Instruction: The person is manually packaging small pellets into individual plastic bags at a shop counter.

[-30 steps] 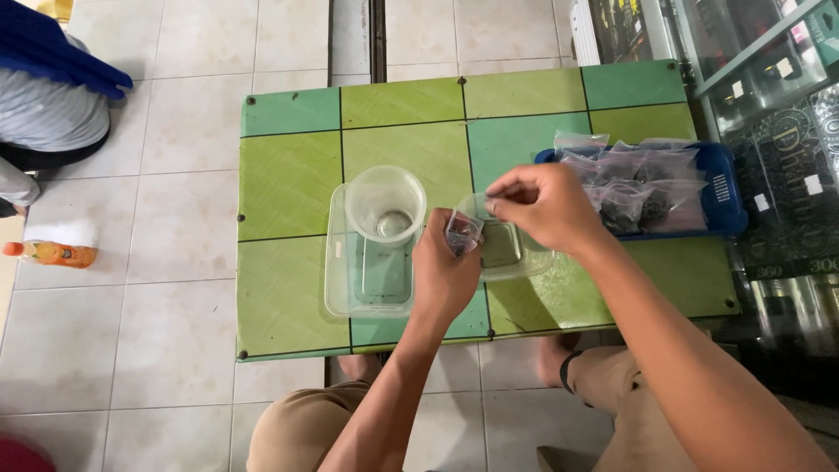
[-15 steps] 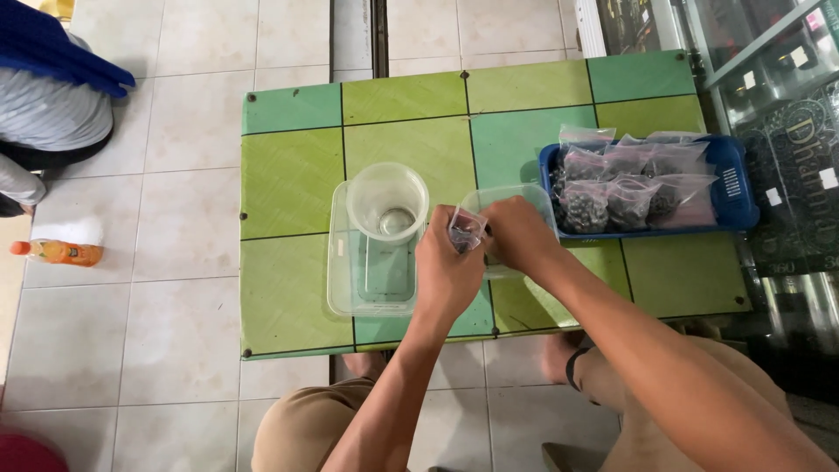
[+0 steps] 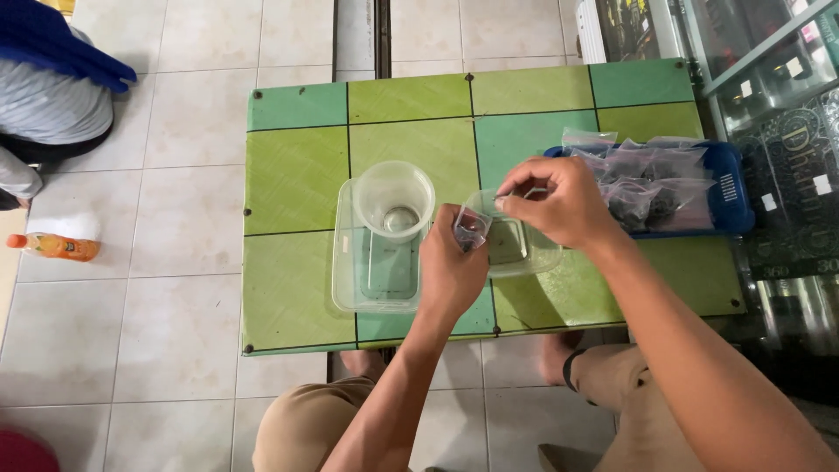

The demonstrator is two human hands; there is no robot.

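We are pinching a small bag (image 3: 470,229) with left hand (image 3: 450,271) and right hand (image 3: 559,203), mid-frame | table (image 3: 297,175) edge lying below wrists | tiled floor (image 3: 157,332) lying open at left

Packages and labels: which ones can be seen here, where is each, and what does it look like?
Small clear bag: pinched in the left hand, dark contents.
Filled clear bags: piled in the blue tray, table's right side, dark contents.
Orange bottle: lying on the floor, far left.
White tags: small squares on the glass cabinet, right edge.
Right hand: at the small bag's top.
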